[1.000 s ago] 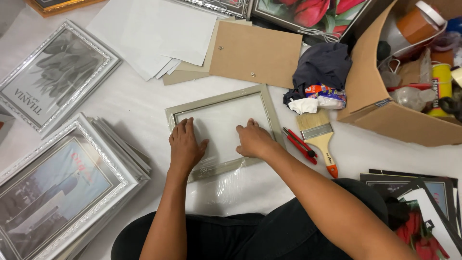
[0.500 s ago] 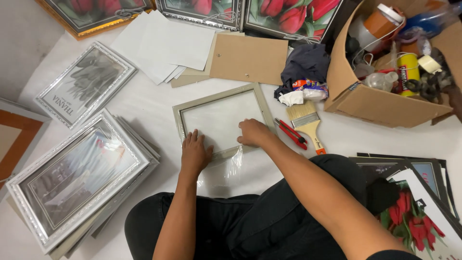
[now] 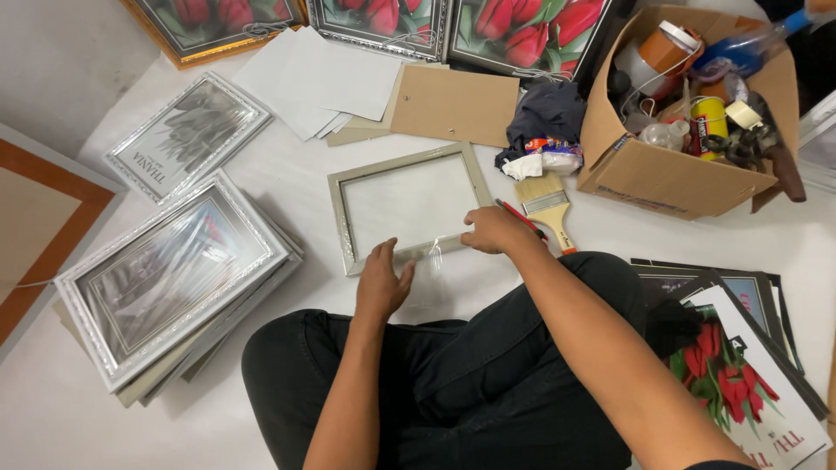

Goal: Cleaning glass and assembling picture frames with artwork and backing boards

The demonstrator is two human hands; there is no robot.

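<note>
A grey picture frame (image 3: 407, 207) lies flat on the white floor in front of my crossed legs. My left hand (image 3: 384, 280) rests at its near edge, fingers apart, on a bit of clear plastic wrap (image 3: 433, 253). My right hand (image 3: 493, 230) grips the frame's near right corner. A paint brush (image 3: 547, 204) and a red-handled tool (image 3: 521, 218) lie just right of that hand.
A stack of wrapped silver frames (image 3: 171, 278) sits at left, another silver frame (image 3: 185, 134) beyond it. White sheets (image 3: 319, 80) and brown backing board (image 3: 455, 104) lie behind. A cardboard box (image 3: 676, 178) of supplies stands right; tulip prints (image 3: 740, 370) lie near right.
My left hand has slid off the frame's glass back to its near edge. My right hand has moved to the near right corner. The view has shifted, showing more at the back.
</note>
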